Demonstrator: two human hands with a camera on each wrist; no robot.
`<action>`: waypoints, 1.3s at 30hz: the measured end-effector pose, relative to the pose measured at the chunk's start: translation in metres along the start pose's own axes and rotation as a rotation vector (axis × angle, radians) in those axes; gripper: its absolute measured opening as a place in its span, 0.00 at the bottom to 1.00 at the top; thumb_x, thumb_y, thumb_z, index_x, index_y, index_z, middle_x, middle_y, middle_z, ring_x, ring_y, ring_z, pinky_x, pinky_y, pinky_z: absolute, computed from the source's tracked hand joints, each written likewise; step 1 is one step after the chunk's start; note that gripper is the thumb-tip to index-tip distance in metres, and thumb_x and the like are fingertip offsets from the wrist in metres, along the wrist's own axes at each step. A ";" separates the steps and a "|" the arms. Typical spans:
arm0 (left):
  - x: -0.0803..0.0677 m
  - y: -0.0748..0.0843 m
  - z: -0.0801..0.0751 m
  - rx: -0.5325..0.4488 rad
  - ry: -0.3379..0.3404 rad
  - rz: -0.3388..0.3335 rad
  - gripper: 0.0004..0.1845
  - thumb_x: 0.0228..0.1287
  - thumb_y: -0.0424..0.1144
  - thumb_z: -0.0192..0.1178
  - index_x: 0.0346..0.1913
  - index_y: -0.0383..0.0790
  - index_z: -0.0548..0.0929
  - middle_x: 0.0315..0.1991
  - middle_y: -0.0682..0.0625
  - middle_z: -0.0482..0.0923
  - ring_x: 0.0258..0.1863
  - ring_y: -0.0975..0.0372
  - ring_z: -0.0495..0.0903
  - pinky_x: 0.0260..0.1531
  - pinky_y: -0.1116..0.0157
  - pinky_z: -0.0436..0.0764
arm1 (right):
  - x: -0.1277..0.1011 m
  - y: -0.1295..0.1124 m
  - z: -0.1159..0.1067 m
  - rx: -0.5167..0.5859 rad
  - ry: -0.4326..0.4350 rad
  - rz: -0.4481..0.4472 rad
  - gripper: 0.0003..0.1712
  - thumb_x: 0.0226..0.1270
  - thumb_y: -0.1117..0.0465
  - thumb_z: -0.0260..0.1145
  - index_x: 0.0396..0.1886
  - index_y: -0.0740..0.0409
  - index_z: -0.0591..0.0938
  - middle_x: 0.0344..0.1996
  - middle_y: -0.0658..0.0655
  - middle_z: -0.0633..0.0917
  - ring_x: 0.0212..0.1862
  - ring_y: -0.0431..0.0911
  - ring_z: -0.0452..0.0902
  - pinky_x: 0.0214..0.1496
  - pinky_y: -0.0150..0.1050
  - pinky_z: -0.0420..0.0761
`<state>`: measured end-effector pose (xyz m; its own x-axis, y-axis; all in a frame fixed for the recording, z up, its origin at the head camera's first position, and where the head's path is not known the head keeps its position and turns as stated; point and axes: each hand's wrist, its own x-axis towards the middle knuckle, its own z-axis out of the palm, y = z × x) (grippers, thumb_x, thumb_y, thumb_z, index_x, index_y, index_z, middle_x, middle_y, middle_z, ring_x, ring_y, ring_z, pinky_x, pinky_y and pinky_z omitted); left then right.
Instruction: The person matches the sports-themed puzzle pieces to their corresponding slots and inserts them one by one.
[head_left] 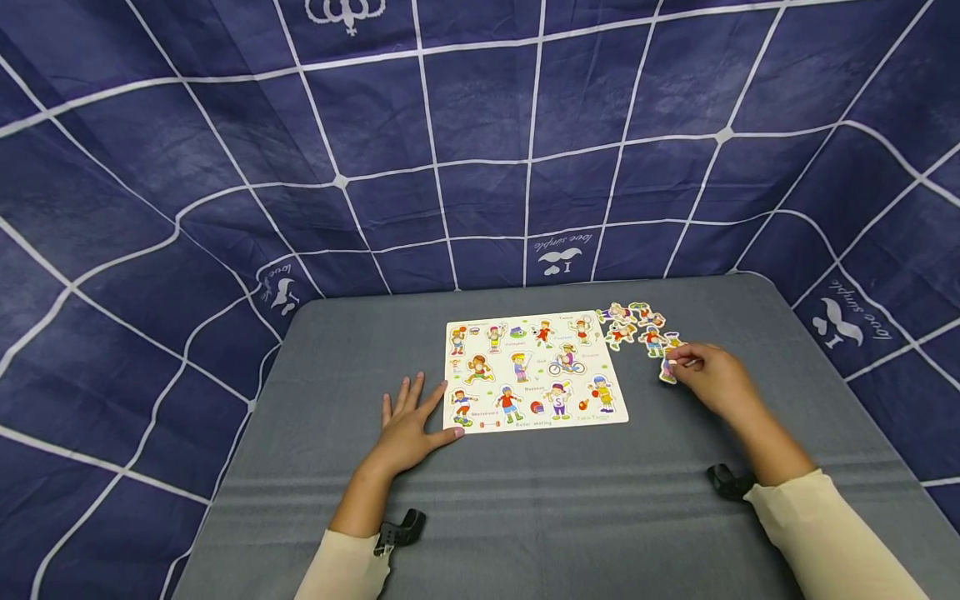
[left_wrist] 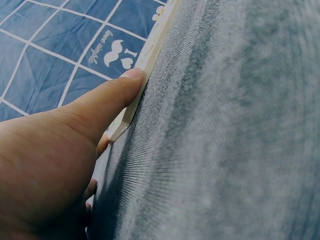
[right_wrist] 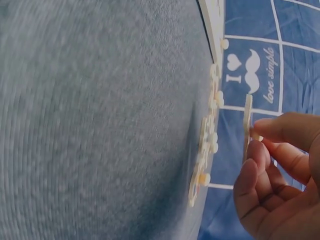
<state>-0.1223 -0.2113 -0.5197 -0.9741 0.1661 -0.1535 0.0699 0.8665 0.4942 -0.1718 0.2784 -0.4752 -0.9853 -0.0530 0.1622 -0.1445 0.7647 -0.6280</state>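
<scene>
Grey cloth (head_left: 540, 492), loose pieces (head_left: 621, 335) beside board (head_left: 538, 380), knobbed piece (right_wrist: 247, 115) in pinching right hand (head_left: 712, 379), left hand (head_left: 405, 433) splayed

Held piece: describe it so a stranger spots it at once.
On the grey table, loose pieces lie right of the white board. At their near end, the right hand pinches the held piece by its knob. Unlike its neighbours, it's off the table.

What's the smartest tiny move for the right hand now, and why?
Probably ease the held puzzle piece leftward over the board: the right hand pinches it clear of the table, beyond the board's right edge, while the left hand touches the left edge, as if steadying it.
</scene>
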 end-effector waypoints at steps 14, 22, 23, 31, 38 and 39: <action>-0.001 0.000 0.000 -0.002 -0.004 -0.003 0.51 0.58 0.70 0.65 0.80 0.61 0.55 0.84 0.45 0.36 0.83 0.46 0.30 0.75 0.36 0.26 | -0.001 -0.019 0.006 0.016 0.039 -0.032 0.07 0.63 0.64 0.72 0.40 0.62 0.86 0.35 0.61 0.84 0.29 0.25 0.71 0.30 0.27 0.72; 0.000 -0.001 0.000 -0.001 -0.003 0.000 0.51 0.58 0.70 0.65 0.81 0.61 0.55 0.84 0.44 0.36 0.83 0.45 0.30 0.75 0.36 0.26 | 0.001 -0.030 0.012 -0.001 0.039 -0.033 0.08 0.63 0.64 0.73 0.41 0.61 0.87 0.35 0.60 0.84 0.29 0.28 0.72 0.30 0.28 0.73; 0.000 -0.001 0.000 0.000 -0.003 0.001 0.51 0.58 0.70 0.65 0.81 0.61 0.55 0.84 0.44 0.36 0.83 0.45 0.30 0.75 0.36 0.27 | 0.001 -0.031 0.012 0.003 0.034 -0.033 0.08 0.63 0.64 0.73 0.41 0.61 0.87 0.36 0.60 0.84 0.30 0.28 0.72 0.30 0.28 0.73; -0.001 0.000 0.001 -0.003 0.035 0.021 0.50 0.57 0.68 0.67 0.80 0.59 0.59 0.84 0.42 0.40 0.83 0.43 0.34 0.75 0.34 0.30 | 0.004 -0.041 0.019 0.061 0.025 -0.048 0.07 0.64 0.64 0.73 0.40 0.61 0.87 0.35 0.60 0.83 0.29 0.30 0.72 0.30 0.27 0.73; -0.001 -0.001 0.004 -0.010 0.070 0.038 0.50 0.56 0.66 0.68 0.79 0.56 0.61 0.83 0.39 0.43 0.83 0.41 0.37 0.74 0.33 0.31 | 0.007 -0.052 0.024 0.080 -0.018 -0.058 0.07 0.64 0.65 0.72 0.41 0.61 0.87 0.31 0.58 0.86 0.28 0.31 0.75 0.29 0.29 0.75; -0.001 -0.002 0.004 -0.011 0.073 0.042 0.50 0.56 0.66 0.68 0.79 0.55 0.61 0.83 0.39 0.43 0.82 0.41 0.37 0.74 0.33 0.31 | 0.007 -0.054 0.025 0.080 -0.025 -0.052 0.07 0.64 0.65 0.72 0.41 0.60 0.87 0.32 0.58 0.87 0.28 0.31 0.76 0.29 0.29 0.75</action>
<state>-0.1209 -0.2112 -0.5237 -0.9835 0.1668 -0.0702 0.1086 0.8543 0.5083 -0.1736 0.2209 -0.4591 -0.9780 -0.1081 0.1782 -0.2017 0.7070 -0.6779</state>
